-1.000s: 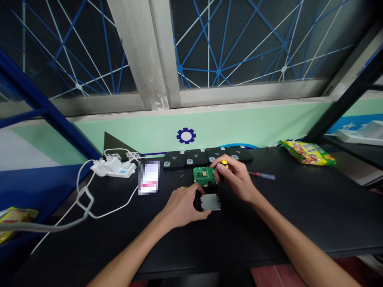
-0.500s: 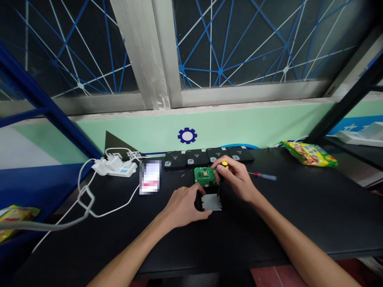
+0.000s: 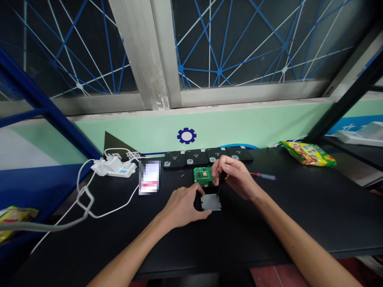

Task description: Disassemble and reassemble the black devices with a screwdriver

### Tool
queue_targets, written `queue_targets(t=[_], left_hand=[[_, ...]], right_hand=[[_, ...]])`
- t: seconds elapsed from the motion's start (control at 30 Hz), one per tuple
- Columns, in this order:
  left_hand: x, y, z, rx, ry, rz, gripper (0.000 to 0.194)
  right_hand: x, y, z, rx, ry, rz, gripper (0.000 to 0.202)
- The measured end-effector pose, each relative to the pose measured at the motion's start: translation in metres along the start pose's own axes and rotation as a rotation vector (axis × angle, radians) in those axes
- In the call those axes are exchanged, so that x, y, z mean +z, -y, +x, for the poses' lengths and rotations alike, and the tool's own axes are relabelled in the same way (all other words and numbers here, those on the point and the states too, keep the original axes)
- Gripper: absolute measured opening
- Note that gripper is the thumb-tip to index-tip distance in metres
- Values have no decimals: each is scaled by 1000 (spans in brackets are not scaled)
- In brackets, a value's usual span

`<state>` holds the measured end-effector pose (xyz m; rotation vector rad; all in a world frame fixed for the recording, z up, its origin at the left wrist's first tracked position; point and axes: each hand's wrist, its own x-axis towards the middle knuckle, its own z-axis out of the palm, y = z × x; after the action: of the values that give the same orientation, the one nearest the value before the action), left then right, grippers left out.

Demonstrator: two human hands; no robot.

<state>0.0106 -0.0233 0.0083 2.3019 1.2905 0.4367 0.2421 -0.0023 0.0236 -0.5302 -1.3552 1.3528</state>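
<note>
Head view: just below the centre of the frame, we record a pale grey metal plate (image 3: 211, 202), flat and roughly square, with small dark tabs at its edges. Just above it, we find a green circuit board (image 3: 202, 175), dotted with components and bearing one pale square chip. We note a screwdriver (image 3: 224, 176) with a black and yellow handle and a thin dark shaft. Its long axis is steep, the handle leaning to the right and the tip pointing down at the plate's upper right corner; we cannot tell whether the tip touches.

We see the left hand (image 3: 183, 205) curved in a wide C, fingertips and thumb on opposite edges of the plate. The right hand (image 3: 235, 177) is closed around the screwdriver handle in a fingertip grip.

Both work pieces lie on a smooth, matte black table (image 3: 254, 235). Further up, we log four flat black boxes (image 3: 196, 157) in a row.
</note>
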Motion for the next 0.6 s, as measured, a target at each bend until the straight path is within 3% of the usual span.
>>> queue_targets(t=[0.17,0.33,0.6], left_hand=[[0,0,1,-5,34,20,50],[-3,-4,1,-25,61,30,49],[-2,-4,0,-16,56,61,49]], right_hand=[[4,-1,-3,73,-11,110,31],[5,3,-3,102,32,89,56],[5,-2,0,38,12,124,20]])
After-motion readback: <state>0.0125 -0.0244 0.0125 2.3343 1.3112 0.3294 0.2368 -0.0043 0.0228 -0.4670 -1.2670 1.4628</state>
